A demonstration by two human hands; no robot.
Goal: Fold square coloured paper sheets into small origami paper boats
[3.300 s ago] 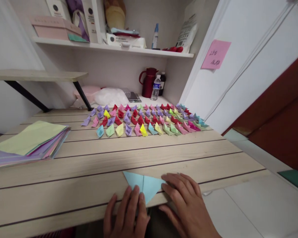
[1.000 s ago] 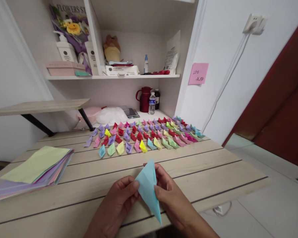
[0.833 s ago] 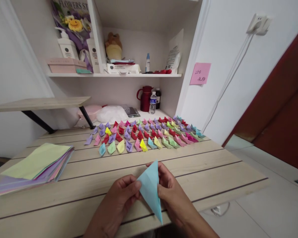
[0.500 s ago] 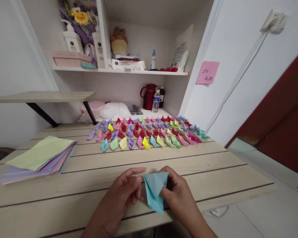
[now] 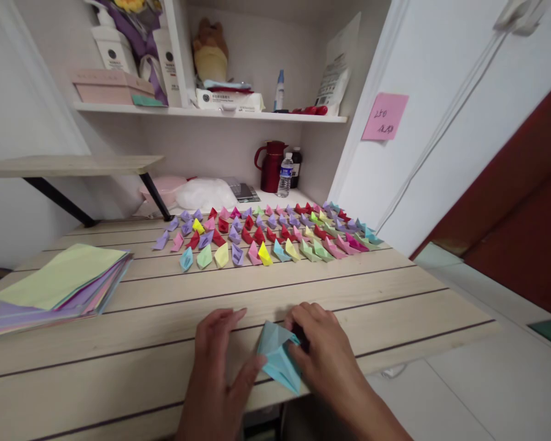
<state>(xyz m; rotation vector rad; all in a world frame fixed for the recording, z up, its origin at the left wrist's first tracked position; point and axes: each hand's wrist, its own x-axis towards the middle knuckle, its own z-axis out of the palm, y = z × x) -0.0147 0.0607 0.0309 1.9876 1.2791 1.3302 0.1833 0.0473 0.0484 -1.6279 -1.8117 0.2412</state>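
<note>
A light blue folded paper piece (image 5: 278,355) lies low on the wooden table (image 5: 371,306) near its front edge, partly opened up. My left hand (image 5: 223,358) rests beside it on the left, thumb against its left edge and the other fingers stretched out flat on the table. My right hand (image 5: 319,346) has its fingers curled and pinched on the paper's right side. Behind them stand several rows of small folded paper boats (image 5: 266,233) in purple, red, pink, yellow, green and blue.
A stack of coloured paper sheets (image 5: 55,285) lies at the table's left. Behind the boats are a red jug (image 5: 272,166), a water bottle (image 5: 284,175) and a white bag (image 5: 206,195). A shelf above holds boxes and bottles. A pink note (image 5: 384,116) sticks on the wall.
The blue paper was flat under both hands, then lifted and held upright as a narrow triangle. It is now opened out and brought down onto the table near the front edge.
</note>
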